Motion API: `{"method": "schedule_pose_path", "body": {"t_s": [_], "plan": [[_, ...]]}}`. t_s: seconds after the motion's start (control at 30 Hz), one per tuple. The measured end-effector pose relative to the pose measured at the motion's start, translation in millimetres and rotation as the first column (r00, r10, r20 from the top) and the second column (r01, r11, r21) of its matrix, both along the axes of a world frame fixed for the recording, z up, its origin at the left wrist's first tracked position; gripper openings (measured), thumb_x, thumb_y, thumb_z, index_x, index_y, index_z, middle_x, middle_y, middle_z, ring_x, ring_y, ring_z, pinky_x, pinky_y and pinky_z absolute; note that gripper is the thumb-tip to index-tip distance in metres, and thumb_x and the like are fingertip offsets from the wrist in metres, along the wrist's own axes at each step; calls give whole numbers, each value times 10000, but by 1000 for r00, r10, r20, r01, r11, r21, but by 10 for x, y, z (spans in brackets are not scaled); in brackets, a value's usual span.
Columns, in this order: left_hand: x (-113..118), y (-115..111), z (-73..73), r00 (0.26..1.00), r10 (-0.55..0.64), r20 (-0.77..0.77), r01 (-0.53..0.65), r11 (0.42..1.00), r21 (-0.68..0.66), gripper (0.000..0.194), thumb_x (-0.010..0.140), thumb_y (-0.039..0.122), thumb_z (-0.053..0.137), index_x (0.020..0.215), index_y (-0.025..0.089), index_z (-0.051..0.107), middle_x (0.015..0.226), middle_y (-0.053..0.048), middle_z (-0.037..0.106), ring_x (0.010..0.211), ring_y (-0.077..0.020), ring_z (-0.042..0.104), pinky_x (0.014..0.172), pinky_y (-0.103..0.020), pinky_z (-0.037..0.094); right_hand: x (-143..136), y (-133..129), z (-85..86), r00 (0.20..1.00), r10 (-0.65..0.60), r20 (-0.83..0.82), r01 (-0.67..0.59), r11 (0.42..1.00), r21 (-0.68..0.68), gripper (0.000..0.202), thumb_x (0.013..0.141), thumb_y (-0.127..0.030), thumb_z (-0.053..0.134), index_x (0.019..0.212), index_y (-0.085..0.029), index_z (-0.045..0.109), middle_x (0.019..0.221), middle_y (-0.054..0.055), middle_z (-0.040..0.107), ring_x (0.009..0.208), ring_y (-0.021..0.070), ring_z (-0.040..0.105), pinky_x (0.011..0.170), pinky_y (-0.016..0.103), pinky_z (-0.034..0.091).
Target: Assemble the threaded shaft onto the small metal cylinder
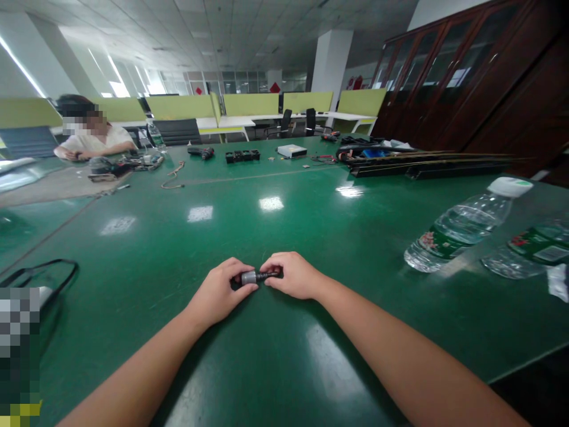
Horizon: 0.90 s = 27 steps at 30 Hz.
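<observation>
Head view: at the green bench (284,228), a small metal part (249,277) sits between both hands. The left hand's (220,290) grip clasps its grey barrel; the right hand's (296,276) grip pinches its thin dark end. Well to the right, a white-capped clear bottle (448,234) stands beside a second bottle (524,249), both green-labelled; I cannot tell how much liquid either contains.

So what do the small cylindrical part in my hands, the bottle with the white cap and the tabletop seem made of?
The cylindrical part: probably metal, judging by its grey sheen. The bottle: likely clear plastic, glossy and see-through. The tabletop: smooth, shiny green with bright reflections; whether glass or a coating, I can't tell.
</observation>
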<state>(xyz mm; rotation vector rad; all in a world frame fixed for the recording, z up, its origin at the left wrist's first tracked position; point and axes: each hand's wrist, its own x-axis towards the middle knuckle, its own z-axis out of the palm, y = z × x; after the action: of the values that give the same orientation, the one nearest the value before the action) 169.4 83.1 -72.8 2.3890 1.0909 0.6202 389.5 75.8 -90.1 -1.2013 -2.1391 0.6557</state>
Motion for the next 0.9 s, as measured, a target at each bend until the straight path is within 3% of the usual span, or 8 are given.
{"method": "schedule_pose_path", "body": {"t_s": [0.23, 0.57, 0.73, 0.9], "plan": [[-80, 193, 65, 994, -90, -60, 91, 996, 11, 225, 835, 339, 666, 997, 186, 701, 869, -38, 634, 754, -162, 584, 705, -277, 468, -100, 206, -64, 997, -32, -74, 26, 997, -71, 184, 715, -154, 714, 896, -159, 751, 770, 13, 681, 667, 112, 579, 643, 227, 444], [-119, 262, 20, 997, -78, -18, 78, 997, 5, 213, 818, 325, 684, 974, 181, 686, 868, -32, 636, 765, -162, 589, 697, -264, 457, -92, 229, -22, 999, 48, 16, -48, 998, 31, 185, 754, -175, 691, 934, -166, 737, 812, 26, 672, 745, 132, 587, 702, 246, 435], [-93, 264, 5, 1000, -8, -13, 7, 1000, -11, 288, 810, 335, 692, 1056, 189, 659, 866, -18, 650, 738, -157, 586, 679, -264, 453, -91, 218, -15, 998, 44, 42, -47, 997, 66, 194, 763, -195, 703, 953, -173, 733, 850, 35, 676, 801, 149, 593, 751, 264, 437], [-96, 251, -4, 1000, -9, -19, 9, 1000, -5, 223, 817, 347, 675, 971, 185, 671, 836, -23, 643, 747, -163, 583, 676, -265, 453, -110, 186, -23, 998, 45, 35, -47, 996, 75, 193, 788, -203, 691, 975, -182, 735, 848, 38, 676, 801, 151, 594, 742, 259, 438]]}}
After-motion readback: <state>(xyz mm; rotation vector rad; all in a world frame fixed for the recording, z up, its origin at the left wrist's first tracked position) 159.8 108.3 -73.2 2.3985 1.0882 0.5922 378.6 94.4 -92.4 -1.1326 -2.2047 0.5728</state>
